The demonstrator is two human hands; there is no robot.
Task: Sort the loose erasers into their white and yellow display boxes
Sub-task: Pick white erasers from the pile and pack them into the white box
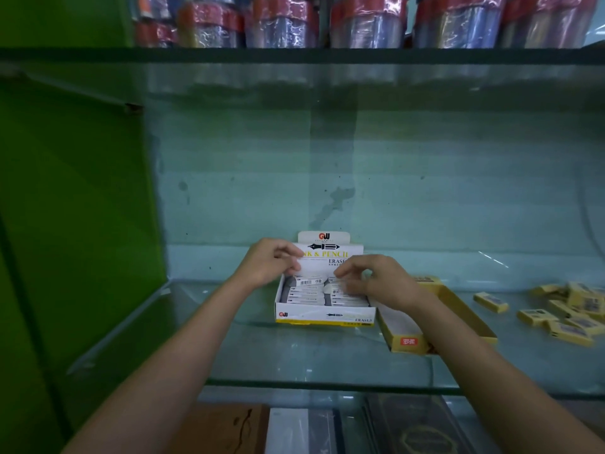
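A white display box [324, 314] with an upright "Ink & Pencil Eraser" flap stands on the glass shelf, filled with rows of white and grey erasers [306, 291]. My left hand [271, 262] hovers at the box's back left corner, fingers curled over the erasers there. My right hand [373, 278] is over the box's right side with fingers curled down onto the erasers; whether either hand pinches one is hidden. A yellow display box [409, 342] lies open just to the right, partly under my right forearm. Several loose yellow erasers [569, 309] are scattered at the far right.
The glass shelf [294, 362] has a green side panel [75, 208] on the left and a pale wall behind. Another glass shelf above holds wrapped packs [281, 24]. Books and notebooks [415, 427] lie on the level below.
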